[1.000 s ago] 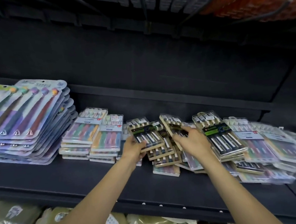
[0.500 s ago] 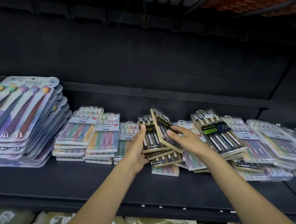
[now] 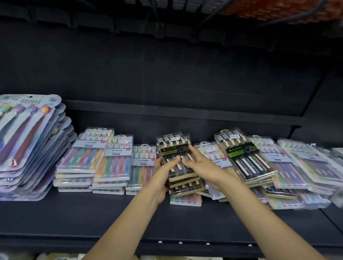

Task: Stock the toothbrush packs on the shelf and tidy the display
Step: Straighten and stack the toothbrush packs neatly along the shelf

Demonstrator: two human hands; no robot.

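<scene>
Where tilted before, dark pack lies flat atop stack.

Both bare forearms reach in from six o'clock, converging toward twelve. The left hand has its thumb on top and fingers curled under. The right hand lies palm-down, fingers extended toward eleven o'clock.

Your view is dim against the dark shelf; glare glints on the clear packs, and the right edge smears and bends.
</scene>
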